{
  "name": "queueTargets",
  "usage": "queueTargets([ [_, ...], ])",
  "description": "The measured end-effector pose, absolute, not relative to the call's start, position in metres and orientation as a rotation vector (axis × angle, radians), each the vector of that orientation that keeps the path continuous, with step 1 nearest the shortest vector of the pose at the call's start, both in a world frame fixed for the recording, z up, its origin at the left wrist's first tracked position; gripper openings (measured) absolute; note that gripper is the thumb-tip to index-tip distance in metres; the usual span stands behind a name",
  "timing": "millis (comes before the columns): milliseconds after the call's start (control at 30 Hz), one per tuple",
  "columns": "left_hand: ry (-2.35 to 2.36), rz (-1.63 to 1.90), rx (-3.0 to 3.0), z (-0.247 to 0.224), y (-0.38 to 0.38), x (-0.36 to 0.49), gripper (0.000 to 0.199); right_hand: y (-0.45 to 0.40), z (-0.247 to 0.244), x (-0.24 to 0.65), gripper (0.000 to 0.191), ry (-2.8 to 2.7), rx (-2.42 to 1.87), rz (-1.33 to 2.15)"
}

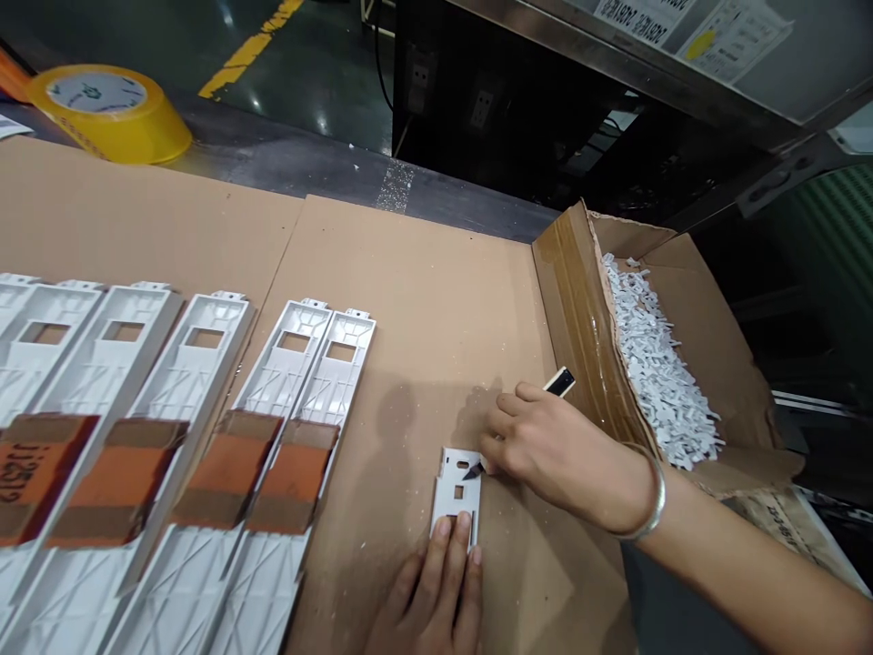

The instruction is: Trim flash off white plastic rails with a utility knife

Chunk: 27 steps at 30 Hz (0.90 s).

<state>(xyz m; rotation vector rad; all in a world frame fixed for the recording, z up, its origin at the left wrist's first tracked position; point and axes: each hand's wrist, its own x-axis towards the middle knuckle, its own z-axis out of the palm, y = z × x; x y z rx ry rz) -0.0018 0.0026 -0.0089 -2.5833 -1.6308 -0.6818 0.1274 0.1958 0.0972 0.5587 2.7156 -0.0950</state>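
A small flat white plastic plate with cut-out holes lies on the cardboard-covered table. My left hand rests on its lower end, fingers stretched out and pressing it down. Closed round a pen-like cutter with a dark pointed tip is my right hand. The tip touches or hovers just over the plate beside its upper hole; which of the two cannot be told. A silver bangle circles the right wrist.
Several long white plastic frames with orange-brown bands lie at left. A cardboard box of small white pieces stands at right. Yellow tape sits at the back left. A dark metal structure rises behind the table.
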Motion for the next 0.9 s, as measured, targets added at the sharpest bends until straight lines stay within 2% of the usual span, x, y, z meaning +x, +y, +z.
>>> queueTargets([
  [100, -1.613, -0.703, -2.589, -0.009, 0.003, -0.003, 0.036, 0.194, 0.103, 0.136, 0.015, 2.729, 0.636, -0.147],
  [267, -1.603, -0.688, -2.624, -0.006, 0.004, -0.005, 0.038, 0.169, 0.105, 0.16, 0.018, 2.708, 1.037, -0.147],
  [500, -1.603, -0.707, -2.622, -0.005, 0.005, -0.005, 0.037, 0.116, 0.072, 0.16, 0.032, 2.639, 1.52, -0.469],
  [733, -1.634, -0.649, -2.644, 0.0, 0.007, -0.005, 0.036, 0.094, 0.058, 0.155, 0.041, 2.723, 1.631, -0.223],
  [900, -1.692, -0.693, -2.622, 0.001, 0.007, -0.003, 0.035, 0.093, 0.058, 0.152, 0.043, 2.733, 1.654, -0.177],
])
